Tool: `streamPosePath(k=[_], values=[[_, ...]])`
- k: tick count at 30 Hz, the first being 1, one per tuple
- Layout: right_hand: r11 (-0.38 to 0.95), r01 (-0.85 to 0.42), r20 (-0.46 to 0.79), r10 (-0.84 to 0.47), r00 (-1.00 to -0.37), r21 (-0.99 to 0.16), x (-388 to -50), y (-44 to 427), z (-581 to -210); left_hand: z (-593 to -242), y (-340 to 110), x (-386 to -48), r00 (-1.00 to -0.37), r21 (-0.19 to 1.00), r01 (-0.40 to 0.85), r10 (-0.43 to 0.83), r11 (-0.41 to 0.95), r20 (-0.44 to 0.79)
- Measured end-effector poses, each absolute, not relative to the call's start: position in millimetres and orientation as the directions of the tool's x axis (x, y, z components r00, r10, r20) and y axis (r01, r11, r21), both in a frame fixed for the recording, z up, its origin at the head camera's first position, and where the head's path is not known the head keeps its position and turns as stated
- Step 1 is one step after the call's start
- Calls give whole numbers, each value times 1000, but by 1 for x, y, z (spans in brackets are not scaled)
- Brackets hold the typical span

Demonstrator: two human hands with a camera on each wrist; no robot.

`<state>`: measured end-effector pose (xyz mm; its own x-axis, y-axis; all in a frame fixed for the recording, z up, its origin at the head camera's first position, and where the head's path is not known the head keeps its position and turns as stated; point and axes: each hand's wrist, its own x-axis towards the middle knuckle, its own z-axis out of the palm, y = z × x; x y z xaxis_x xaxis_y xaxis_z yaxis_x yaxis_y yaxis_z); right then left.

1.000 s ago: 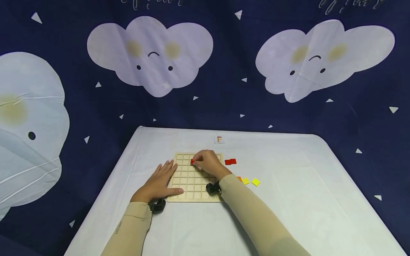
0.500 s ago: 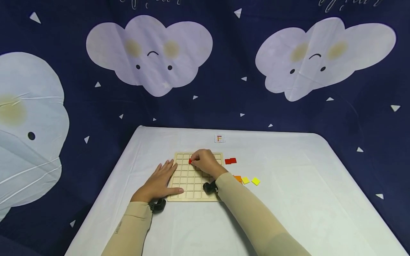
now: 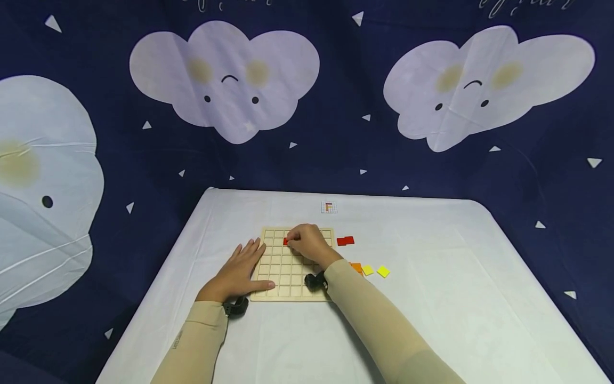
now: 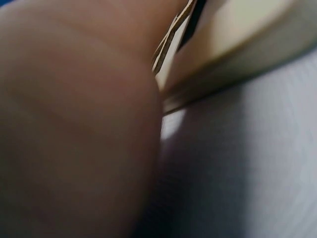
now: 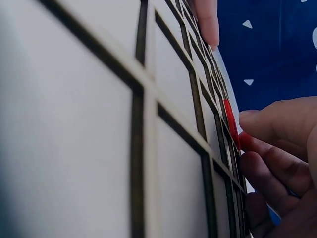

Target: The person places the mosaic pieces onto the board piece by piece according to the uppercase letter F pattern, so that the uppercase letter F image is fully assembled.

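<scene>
A flat red square tile (image 3: 285, 241) is at the far part of a pale wooden gridded board (image 3: 291, 292), pinched in the right hand's grip (image 3: 310, 242). The left hand (image 3: 237, 274), fingers spread, rests on the board's left edge. Right of it lie two red tiles (image 3: 349, 240) and, nearer, two yellow tiles (image 3: 382, 272). The white tabletop (image 3: 451, 293) ends at rounded far corners before a navy cloud-printed cloth (image 3: 342, 80).

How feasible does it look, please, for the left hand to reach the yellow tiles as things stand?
Probably not directly: the right sleeve crosses between the left hand and the yellow tiles.
</scene>
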<state>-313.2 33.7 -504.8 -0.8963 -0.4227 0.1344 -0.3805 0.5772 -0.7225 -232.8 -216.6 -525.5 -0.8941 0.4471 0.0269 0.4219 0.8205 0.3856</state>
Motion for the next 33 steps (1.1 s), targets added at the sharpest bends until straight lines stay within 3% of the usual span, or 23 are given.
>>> streamPosePath(k=[13, 33], values=[[519, -321, 149, -345, -927, -792, -312, 66, -501, -524, -215, -232, -893, 396, 426, 448, 814, 40], [632, -200, 115, -173, -978, -749, -325, 153, -495, -522, -216, -231, -892, 405, 424, 450, 810, 36]])
